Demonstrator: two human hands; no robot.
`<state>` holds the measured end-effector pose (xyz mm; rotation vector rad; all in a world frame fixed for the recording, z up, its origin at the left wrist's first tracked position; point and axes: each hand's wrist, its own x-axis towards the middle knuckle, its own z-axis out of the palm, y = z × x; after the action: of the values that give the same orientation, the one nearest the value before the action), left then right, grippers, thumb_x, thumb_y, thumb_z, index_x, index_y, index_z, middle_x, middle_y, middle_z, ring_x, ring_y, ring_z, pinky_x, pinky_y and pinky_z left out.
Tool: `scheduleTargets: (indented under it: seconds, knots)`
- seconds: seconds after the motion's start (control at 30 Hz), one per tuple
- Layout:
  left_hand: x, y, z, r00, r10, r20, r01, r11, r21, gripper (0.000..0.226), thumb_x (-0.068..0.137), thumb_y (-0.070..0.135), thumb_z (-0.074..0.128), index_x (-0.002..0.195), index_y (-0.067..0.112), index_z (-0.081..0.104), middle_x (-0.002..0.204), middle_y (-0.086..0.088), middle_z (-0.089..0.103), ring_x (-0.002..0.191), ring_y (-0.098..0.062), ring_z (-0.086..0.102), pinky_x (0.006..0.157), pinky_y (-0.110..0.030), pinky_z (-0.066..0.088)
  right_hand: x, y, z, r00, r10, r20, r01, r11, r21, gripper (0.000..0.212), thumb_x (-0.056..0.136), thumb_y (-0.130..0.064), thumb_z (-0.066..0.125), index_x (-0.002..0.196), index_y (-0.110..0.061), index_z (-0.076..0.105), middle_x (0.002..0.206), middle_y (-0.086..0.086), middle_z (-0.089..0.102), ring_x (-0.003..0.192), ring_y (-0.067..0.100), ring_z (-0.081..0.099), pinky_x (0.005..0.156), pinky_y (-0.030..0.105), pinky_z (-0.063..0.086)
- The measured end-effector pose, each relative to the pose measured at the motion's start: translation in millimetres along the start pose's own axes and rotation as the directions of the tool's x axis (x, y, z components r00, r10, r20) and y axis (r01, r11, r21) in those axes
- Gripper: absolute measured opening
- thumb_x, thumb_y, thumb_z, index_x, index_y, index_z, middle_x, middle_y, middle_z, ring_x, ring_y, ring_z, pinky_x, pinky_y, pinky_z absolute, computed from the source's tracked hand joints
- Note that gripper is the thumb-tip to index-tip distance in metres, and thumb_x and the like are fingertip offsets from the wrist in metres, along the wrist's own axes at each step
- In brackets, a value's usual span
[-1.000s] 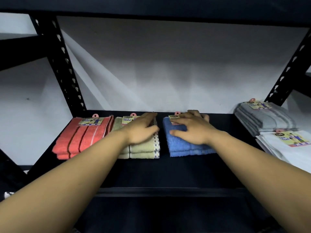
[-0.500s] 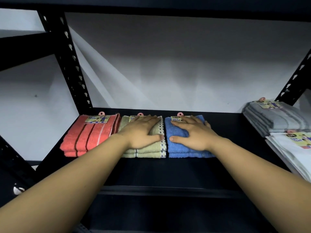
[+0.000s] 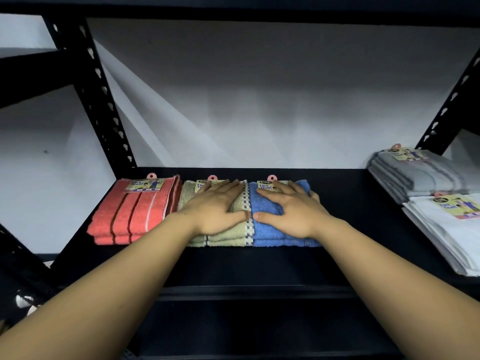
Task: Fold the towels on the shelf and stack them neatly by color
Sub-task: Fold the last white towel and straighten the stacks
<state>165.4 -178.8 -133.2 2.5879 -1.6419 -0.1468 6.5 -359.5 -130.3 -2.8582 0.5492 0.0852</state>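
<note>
On the black shelf [image 3: 350,193], the blue towel stack [image 3: 267,224] lies long axis front to back. The right hand [image 3: 293,211] rests flat on it, fingers straight; the left hand [image 3: 218,209] lies flat on the touching green stack [image 3: 233,229] just left.

One head-worn wide-angle view, forward and slightly down, close to the shelf [image 3: 259,266]
</note>
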Motion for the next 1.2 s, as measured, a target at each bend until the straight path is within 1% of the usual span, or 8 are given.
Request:
scheduleTargets:
  seconds: [0.2,0.4,0.5,0.57,0.7,0.77,0.9,1.2]
  knots:
    - [-8.6,3.5,4.4,1.0,-0.001,-0.022,0.001,1.0,0.005,0.099,0.081,0.084,0.017,0.164,0.031,0.007,0.172,0.005,0.008,0.158,-0.014,0.006,0.129,-0.046,0.005,-13.3,-3.0,1.7,1.0,-0.002,0.007,0.003,1.0,-0.021,0.082,0.081,-0.092,0.024,0.155,-0.062,0.011,0.172,-0.016,0.001,0.159,0.021,-0.003,0.125,0.059,0.001]
    - [-17.1,1.4,-19.6,0.995,0.023,-0.102,-0.03,0.997,-0.064,0.099,0.086,0.084,0.03,0.163,0.024,0.015,0.17,-0.002,0.018,0.158,-0.019,0.013,0.128,-0.051,0.004,-9.1,-13.0,-13.7,1.0,-0.012,-0.021,0.012,1.0,-0.026,0.094,0.075,-0.099,0.014,0.157,-0.055,0.013,0.173,-0.01,0.005,0.158,0.029,-0.016,0.117,0.071,-0.015]
    - [-31.2,-19.8,-41.1,0.979,-0.061,-0.193,0.051,0.997,-0.058,0.092,0.086,0.074,0.025,0.162,0.021,0.023,0.168,-0.004,0.026,0.156,-0.021,0.02,0.126,-0.054,0.006,-7.3,-34.5,-19.7,0.995,-0.096,-0.037,0.098,0.993,0.063,0.077,0.087,-0.087,0.026,0.157,-0.057,0.014,0.173,-0.007,0.005,0.159,0.025,-0.015,0.122,0.066,-0.012]
    - [-43.4,-46.6,-46.9,0.959,-0.191,-0.21,0.183,0.981,-0.058,0.085,0.09,0.071,0.028,0.161,0.025,0.026,0.169,-0.003,0.024,0.157,-0.021,0.016,0.126,-0.057,0.005,-5.1,-49.1,-17.0,0.987,-0.159,-0.034,0.162,0.981,0.104,0.078,0.085,-0.088,0.029,0.156,-0.058,0.016,0.173,-0.007,0.005,0.159,0.025,-0.012,0.125,0.06,-0.008]
    - [-71.8,-91.7,-33.5,0.91,-0.412,-0.05,0.407,0.909,-0.087,0.082,0.092,0.082,0.024,0.161,0.04,0.019,0.172,0.004,0.01,0.159,-0.019,0.001,0.125,-0.06,0.0,0.6,-64.2,0.0,0.983,-0.171,0.058,0.169,0.985,0.039,0.084,0.08,-0.094,0.028,0.155,-0.06,0.013,0.173,-0.008,-0.002,0.159,0.024,-0.01,0.123,0.063,-0.011]
    - [-81.6,-94.3,-25.2,0.914,-0.405,0.003,0.404,0.911,-0.082,0.08,0.093,0.082,0.021,0.162,0.043,0.011,0.172,0.005,0.004,0.158,-0.016,-0.004,0.125,-0.059,0.0,1.5,-63.8,6.5,0.985,-0.164,0.06,0.163,0.987,0.011,0.082,0.082,-0.093,0.027,0.155,-0.061,0.01,0.172,-0.009,-0.006,0.159,0.022,-0.01,0.121,0.06,-0.016]
    - [-88.6,-88.3,-19.5,0.918,-0.396,-0.016,0.394,0.917,-0.065,0.08,0.093,0.081,0.018,0.162,0.041,0.009,0.172,0.006,0.002,0.158,-0.014,-0.002,0.126,-0.057,0.002,2.3,-62.8,10.6,0.985,-0.167,0.046,0.168,0.986,-0.005,0.086,0.077,-0.097,0.019,0.155,-0.062,0.008,0.172,-0.011,-0.008,0.159,0.02,-0.01,0.122,0.059,-0.016]
    - [-93.5,-81.3,-19.2,0.924,-0.381,-0.008,0.381,0.924,-0.021,0.1,0.077,0.093,-0.001,0.162,0.04,0.003,0.172,0.004,0.001,0.159,-0.017,-0.004,0.125,-0.059,-0.005,1.3,-63.7,12.3,0.984,-0.173,0.031,0.173,0.985,0.0,0.088,0.073,-0.1,0.014,0.154,-0.064,0.004,0.172,-0.011,-0.008,0.159,0.02,-0.009,0.123,0.06,-0.015]
